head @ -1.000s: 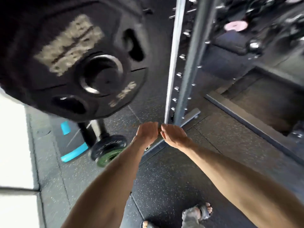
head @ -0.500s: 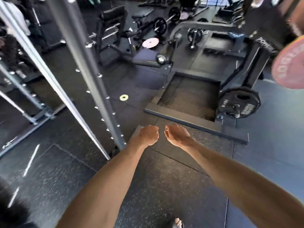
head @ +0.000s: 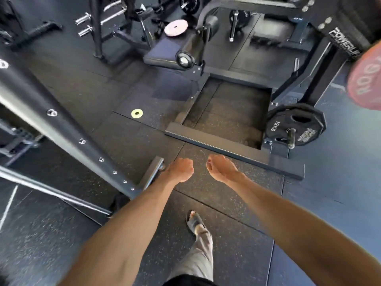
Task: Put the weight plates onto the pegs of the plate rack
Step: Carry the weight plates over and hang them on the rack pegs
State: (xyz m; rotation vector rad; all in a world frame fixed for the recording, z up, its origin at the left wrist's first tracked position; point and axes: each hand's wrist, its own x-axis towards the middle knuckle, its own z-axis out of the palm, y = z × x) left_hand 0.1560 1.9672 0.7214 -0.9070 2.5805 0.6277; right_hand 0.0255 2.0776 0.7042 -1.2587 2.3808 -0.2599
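Observation:
My left hand (head: 181, 169) and my right hand (head: 221, 169) are stretched out in front of me over the rubber floor, a small gap between them. Both have their fingers curled in and hold nothing. A black 15 kg weight plate (head: 295, 124) hangs on a peg of a machine to the right, well beyond my right hand. A small yellow plate (head: 136, 113) lies flat on the floor ahead to the left. A pink plate (head: 175, 27) rests on a bench pad far back. Part of a red plate (head: 366, 79) fills the right edge.
A grey perforated rack upright (head: 61, 129) slants across the left, with its foot (head: 151, 172) just left of my left hand. A machine's low frame (head: 216, 145) lies ahead. Bare bar sleeves (head: 84, 25) stick out at the back left. My sandalled foot (head: 193, 221) steps forward.
The view has swung right, away from the big black plate on the rack, and now faces the machine. My hands have drifted slightly apart, and my foot has stepped forward.

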